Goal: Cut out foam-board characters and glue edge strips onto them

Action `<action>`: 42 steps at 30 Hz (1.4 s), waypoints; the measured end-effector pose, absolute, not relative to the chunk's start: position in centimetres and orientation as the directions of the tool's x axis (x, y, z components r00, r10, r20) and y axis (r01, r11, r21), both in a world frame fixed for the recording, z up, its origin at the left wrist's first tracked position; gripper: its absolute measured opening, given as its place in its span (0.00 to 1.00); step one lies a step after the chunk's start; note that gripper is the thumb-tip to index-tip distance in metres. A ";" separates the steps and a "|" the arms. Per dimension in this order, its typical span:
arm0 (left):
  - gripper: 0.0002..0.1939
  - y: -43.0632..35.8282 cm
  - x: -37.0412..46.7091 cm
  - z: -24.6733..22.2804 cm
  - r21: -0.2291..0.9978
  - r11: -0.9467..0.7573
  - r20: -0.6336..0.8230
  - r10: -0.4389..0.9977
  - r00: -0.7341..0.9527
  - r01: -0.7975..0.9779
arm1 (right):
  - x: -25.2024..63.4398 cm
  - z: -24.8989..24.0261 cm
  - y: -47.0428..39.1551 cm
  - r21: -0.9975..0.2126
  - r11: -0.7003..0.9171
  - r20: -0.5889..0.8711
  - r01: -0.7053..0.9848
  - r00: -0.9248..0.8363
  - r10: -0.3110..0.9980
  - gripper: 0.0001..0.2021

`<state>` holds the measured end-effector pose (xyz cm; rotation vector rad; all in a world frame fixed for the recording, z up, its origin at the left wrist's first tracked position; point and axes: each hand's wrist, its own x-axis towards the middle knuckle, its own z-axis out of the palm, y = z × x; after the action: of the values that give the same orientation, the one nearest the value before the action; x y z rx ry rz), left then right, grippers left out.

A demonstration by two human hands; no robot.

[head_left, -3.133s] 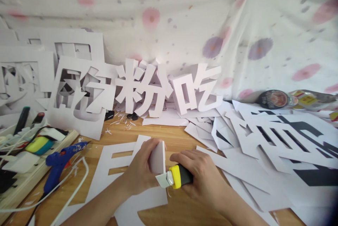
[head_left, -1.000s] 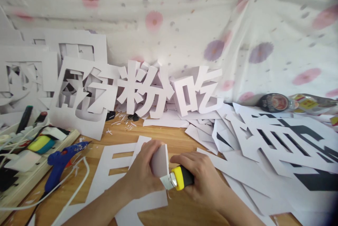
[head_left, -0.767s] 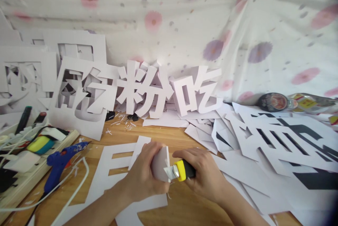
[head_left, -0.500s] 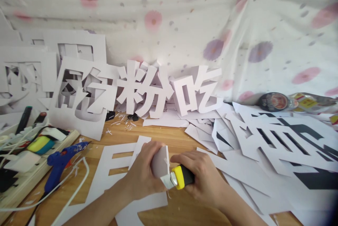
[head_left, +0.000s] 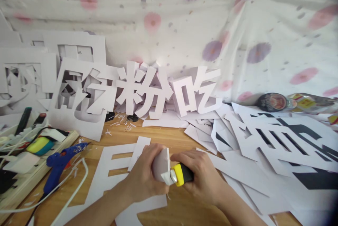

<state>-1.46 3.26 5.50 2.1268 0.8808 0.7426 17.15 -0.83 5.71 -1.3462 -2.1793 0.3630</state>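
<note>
My left hand (head_left: 144,169) is closed around a small curved white board piece (head_left: 161,164), its flat edge turned toward the right. In my right hand (head_left: 202,173) is a yellow and black utility knife (head_left: 181,174). The knife's metal end meets the lower right edge of the piece; the blade itself is partly hidden there. Below my left forearm lies a white cut-out sheet (head_left: 102,169) on the wooden table (head_left: 190,208).
White three-dimensional characters (head_left: 155,92) stand at the back centre. Cut-out sheets (head_left: 79,113) lean at the left, near a blue glue gun (head_left: 56,166) and a power strip (head_left: 52,162) with cables. White scraps (head_left: 253,176) cover the right side, with a bottle (head_left: 274,102) behind.
The white piece has turned slightly in my left hand, and the knife's metal end has shifted a little along its lower edge. Both hands stay nearly in place.
</note>
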 end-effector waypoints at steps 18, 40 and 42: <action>0.18 3.0 -1.2 5.0 0.762 -0.562 0.279 0.733 0.621 0.321 | 17.7 5.4 -0.2 -0.520 0.428 0.312 0.739 -0.303 0.901 0.11; 0.22 4.6 -2.1 6.1 0.828 0.304 0.095 0.752 0.652 -0.471 | 21.0 0.3 3.3 -0.174 -0.200 0.035 0.964 0.210 0.977 0.09; 0.24 5.2 -2.1 6.3 0.719 0.466 -0.053 0.777 0.628 -0.516 | 21.3 -0.2 3.4 -0.145 -0.209 0.042 0.967 0.217 0.975 0.09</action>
<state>-2.13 5.22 6.30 0.7248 0.4038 0.8199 21.28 3.42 -0.18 -2.3379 -1.8807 0.0888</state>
